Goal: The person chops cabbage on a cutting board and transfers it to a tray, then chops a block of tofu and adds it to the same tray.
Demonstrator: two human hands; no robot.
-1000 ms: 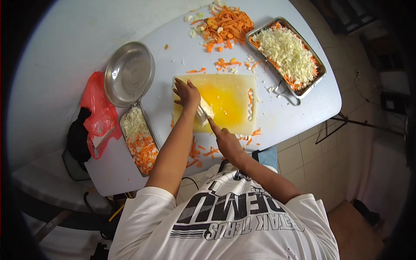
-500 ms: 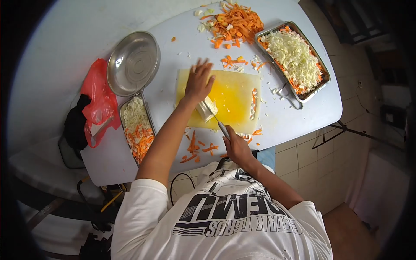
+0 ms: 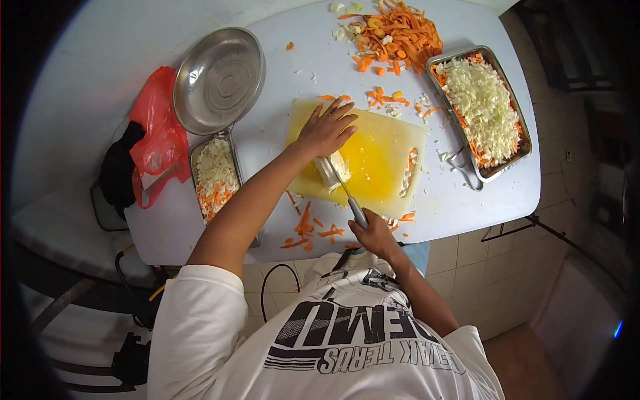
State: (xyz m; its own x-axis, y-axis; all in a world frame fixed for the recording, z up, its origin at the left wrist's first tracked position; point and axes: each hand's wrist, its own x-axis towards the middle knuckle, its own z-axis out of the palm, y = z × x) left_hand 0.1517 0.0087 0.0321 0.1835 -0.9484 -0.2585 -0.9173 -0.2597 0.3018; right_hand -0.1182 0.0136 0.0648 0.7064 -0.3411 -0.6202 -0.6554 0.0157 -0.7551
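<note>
My left hand (image 3: 329,130), open with fingers spread, lies over the far left part of the yellow-stained cutting board (image 3: 393,143). Just below its wrist sits a pale chunk of cabbage (image 3: 331,175). A knife (image 3: 358,212) is in my right hand (image 3: 375,235), whose fingers are wrapped around the grey handle near the board's front edge. Its blade runs up and left along the cabbage, and the tip end is hidden near my left wrist. Shredded bits fill the board's handle slot at the right.
A steel tray of shredded cabbage and carrot (image 3: 480,100) stands at the right. Carrot peelings (image 3: 403,37) are heaped at the back. Leftward are a round steel pan (image 3: 220,80), a second filled tray (image 3: 217,173) and a red plastic bag (image 3: 160,127). Carrot scraps (image 3: 305,223) lie in front.
The whole view has shifted, so the table things sit farther right. My left hand's fingers have spread more over the board; my right hand keeps the knife at the cabbage.
</note>
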